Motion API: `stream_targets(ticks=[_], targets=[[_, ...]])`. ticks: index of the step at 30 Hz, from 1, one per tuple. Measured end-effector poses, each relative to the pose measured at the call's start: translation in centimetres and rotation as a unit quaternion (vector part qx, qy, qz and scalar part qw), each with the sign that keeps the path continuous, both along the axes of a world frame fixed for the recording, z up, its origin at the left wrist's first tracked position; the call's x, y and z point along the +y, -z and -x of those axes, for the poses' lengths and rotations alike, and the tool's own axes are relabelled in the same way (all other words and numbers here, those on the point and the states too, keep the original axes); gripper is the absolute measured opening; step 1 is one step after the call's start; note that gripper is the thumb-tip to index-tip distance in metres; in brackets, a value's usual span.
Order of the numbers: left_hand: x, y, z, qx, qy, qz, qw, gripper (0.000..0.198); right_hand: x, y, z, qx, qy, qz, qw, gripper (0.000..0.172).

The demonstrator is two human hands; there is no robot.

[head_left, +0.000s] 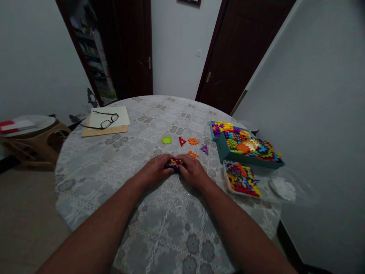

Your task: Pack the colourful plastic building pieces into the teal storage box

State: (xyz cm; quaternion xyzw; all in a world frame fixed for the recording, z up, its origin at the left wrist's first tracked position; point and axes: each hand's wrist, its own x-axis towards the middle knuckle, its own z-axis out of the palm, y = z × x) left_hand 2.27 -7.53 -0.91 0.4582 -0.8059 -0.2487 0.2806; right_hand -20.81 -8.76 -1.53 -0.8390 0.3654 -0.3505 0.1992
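Observation:
My left hand [158,168] and my right hand [192,169] meet over the middle of the table, fingers curled around a small cluster of plastic building pieces [175,163]. Red, orange and dark blue show on the cluster; the fingers hide its outer edges. Just beyond the hands lie loose toothed pieces: a lime green rectangle [167,140], a red triangle [181,141], an orange square [193,141] and a purple triangle [204,149]. Another orange piece [193,154] lies right behind my right hand.
At the right stand a teal box [225,151] of colourful pieces, its teal-edged counterpart [213,131] and a clear plastic tub [226,176]. A transparent bag [302,188] lies beside them. Glasses [105,123] rest on paper [123,115] at the far left of the patterned tablecloth [137,152].

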Motion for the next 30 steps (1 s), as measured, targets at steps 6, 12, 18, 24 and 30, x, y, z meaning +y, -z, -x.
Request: stream_targets(ticks=[6,12,18,24,30], targets=[[-0.2,0.8,-0.1,0.002,-0.027,-0.005,1.000,0.059,-0.3,0.1,0.5,-0.010,0.026,-0.018,0.999,0.042],[-0.4,0.5,-0.1,-0.021,-0.008,0.020,1.000,0.032,-0.3,0.1,0.4,0.067,0.062,-0.025,0.996,0.043],[-1.0,0.8,-0.7,-0.071,-0.011,0.053,0.996,0.029,0.1,-0.8,-0.2,0.114,0.047,-0.010,0.992,0.039],[-1.1,0.8,-0.8,-0.061,0.002,0.051,0.997,0.036,0.5,-1.0,-1.0,0.108,0.021,-0.007,0.994,0.035],[-1.3,0.9,-0.6,-0.031,0.013,0.038,0.999,0.042,0.6,-1.5,-1.3,0.179,0.064,-0.002,0.982,0.029]])
